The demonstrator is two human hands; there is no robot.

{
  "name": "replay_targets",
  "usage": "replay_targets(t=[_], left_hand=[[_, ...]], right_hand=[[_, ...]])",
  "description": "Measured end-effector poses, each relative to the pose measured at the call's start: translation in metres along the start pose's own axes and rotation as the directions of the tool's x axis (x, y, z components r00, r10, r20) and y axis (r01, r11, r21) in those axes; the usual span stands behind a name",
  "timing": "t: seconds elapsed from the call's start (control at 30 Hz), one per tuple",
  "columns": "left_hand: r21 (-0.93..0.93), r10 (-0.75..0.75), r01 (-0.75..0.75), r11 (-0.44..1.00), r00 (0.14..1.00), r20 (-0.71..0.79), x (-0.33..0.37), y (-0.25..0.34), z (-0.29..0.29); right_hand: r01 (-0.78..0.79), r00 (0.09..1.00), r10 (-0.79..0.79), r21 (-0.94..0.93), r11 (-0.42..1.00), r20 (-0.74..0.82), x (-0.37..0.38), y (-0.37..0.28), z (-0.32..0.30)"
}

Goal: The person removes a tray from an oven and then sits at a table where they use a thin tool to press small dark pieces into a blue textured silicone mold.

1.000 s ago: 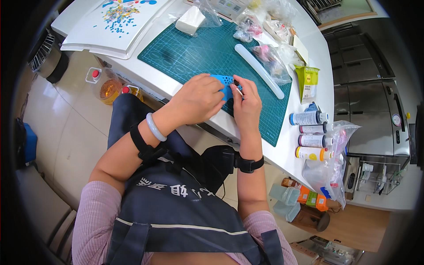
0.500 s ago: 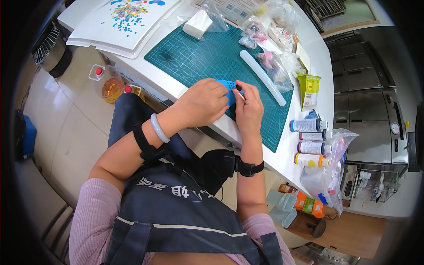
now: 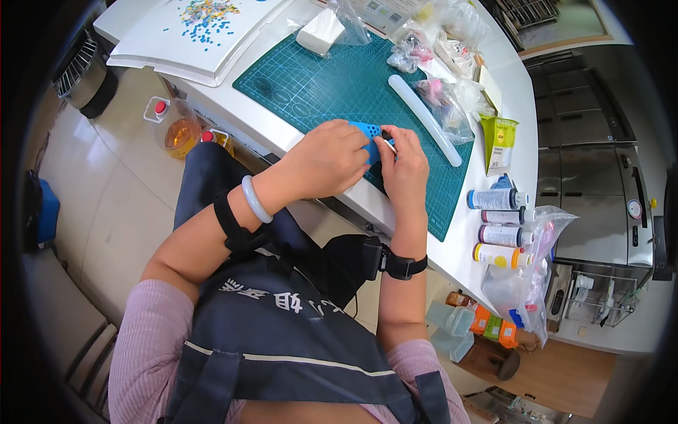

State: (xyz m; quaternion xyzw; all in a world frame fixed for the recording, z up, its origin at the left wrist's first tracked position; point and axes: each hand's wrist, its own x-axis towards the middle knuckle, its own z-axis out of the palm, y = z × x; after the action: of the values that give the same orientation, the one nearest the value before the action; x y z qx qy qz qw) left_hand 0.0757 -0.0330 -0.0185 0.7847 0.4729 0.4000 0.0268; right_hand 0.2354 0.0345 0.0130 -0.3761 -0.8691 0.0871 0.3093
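Over the near edge of the green cutting mat (image 3: 282,92), my left hand (image 3: 328,159) is closed on a thin blue sheet (image 3: 372,153) with small round holes in it. Most of that sheet is hidden behind my fingers. My right hand (image 3: 405,166) pinches a small dark-ended tool (image 3: 385,134) with a pale or metallic part, right against the sheet's right side. Its exact kind is too small to tell. At the far left, a white board (image 3: 169,53) bears many tiny blue, yellow and pink dots (image 3: 205,21).
A translucent rolling pin (image 3: 424,120) lies across the mat. Behind it are a white block (image 3: 320,32) and bagged pieces (image 3: 441,102). To the right stand a green pouch (image 3: 498,141), several small bottles (image 3: 498,200) and a plastic bag (image 3: 544,233). Oil jugs (image 3: 176,134) stand below the table's left edge.
My right hand has shifted slightly, and the small tool in its fingers is turned a little differently. My left hand keeps its hold on the blue sheet. The whole view has moved slightly.
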Motion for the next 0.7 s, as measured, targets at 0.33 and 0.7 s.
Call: replay_targets(t=[0.33, 0.7], left_hand=[[0.010, 0.064, -0.063, 0.998, 0.984, -0.169, 0.0016, -0.0012, 0.0056], [-0.036, 0.069, -0.076, 0.996, 0.983, -0.171, 0.0040, -0.0026, 0.0005]], right_hand=[[0.008, 0.999, -0.007, 0.032, 0.999, -0.044, -0.0014, 0.0003, 0.0012], [-0.175, 0.960, 0.211, 0.191, 0.966, -0.186, -0.0007, 0.0024, 0.0027]])
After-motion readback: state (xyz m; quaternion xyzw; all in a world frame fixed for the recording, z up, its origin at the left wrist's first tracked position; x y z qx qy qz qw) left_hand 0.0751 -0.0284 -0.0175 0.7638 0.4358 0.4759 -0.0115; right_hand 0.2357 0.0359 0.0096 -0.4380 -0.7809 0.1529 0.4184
